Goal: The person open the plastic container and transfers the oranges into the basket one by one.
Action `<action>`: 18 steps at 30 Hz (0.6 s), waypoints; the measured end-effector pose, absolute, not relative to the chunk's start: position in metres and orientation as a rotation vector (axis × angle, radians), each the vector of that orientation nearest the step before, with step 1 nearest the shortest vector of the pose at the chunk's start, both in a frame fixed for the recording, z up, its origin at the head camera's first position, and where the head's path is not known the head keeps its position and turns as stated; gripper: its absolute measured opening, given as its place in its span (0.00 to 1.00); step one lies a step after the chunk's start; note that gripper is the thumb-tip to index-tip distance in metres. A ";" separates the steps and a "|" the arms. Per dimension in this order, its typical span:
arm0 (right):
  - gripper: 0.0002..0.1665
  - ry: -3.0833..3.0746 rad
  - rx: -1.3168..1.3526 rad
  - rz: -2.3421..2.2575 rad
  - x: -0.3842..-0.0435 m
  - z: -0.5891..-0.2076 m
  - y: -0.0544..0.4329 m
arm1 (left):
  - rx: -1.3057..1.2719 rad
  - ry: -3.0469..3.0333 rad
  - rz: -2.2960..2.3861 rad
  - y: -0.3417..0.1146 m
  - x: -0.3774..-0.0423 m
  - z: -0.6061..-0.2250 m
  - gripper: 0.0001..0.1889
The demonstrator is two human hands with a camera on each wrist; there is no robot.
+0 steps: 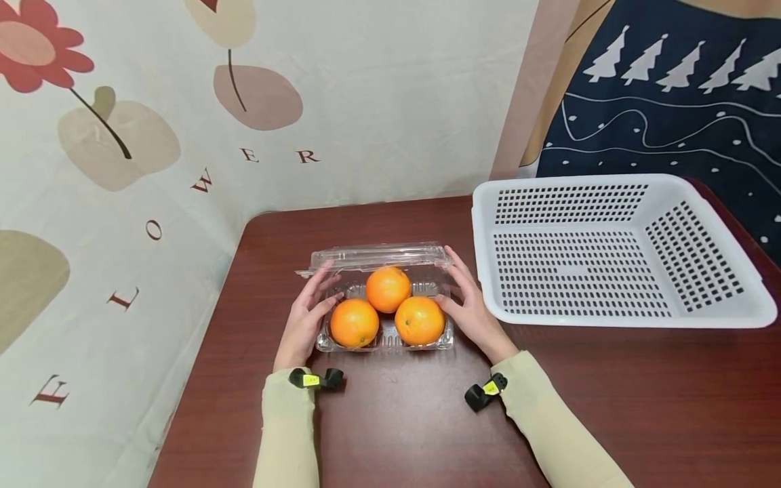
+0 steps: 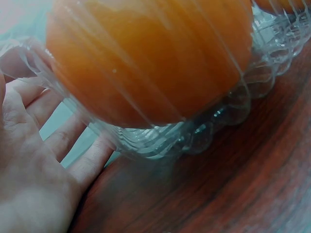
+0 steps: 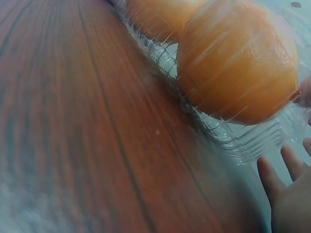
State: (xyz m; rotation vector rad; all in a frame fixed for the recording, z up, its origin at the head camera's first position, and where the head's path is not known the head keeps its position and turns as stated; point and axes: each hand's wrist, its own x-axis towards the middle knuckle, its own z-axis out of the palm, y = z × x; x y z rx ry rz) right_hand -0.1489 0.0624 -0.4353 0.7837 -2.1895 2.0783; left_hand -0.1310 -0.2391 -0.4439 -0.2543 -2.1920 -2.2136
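A clear plastic clamshell box (image 1: 383, 342) stands on the table with three oranges in it: a left orange (image 1: 354, 323), a right orange (image 1: 419, 320) and a back orange (image 1: 388, 289). Its hinged lid (image 1: 381, 256) is raised along the far side. My left hand (image 1: 305, 318) lies along the box's left side, fingers extended toward the lid's corner and thumb at the rim near the left orange. On the opposite side is my right hand (image 1: 476, 315), its fingers spread and straight, the thumb beside the right orange. Both wrist views show an orange close up through the plastic wall.
To the right of the box, a white plastic basket (image 1: 482, 251) with slotted walls sits on the dark red wooden table (image 1: 396, 413). A printed curtain (image 1: 390, 102) hangs behind the table, and a navy cloth with white trees (image 1: 671, 122) is at the back right.
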 end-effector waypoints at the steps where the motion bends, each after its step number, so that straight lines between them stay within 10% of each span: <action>1: 0.30 -2.188 0.789 2.086 -0.149 -0.435 0.062 | -0.261 -2.190 -2.213 -0.239 -0.131 -0.444 0.29; 18: 0.42 -2.192 0.774 2.142 -0.147 -0.434 0.061 | -0.267 -2.224 -2.155 -0.232 -0.126 -0.430 0.32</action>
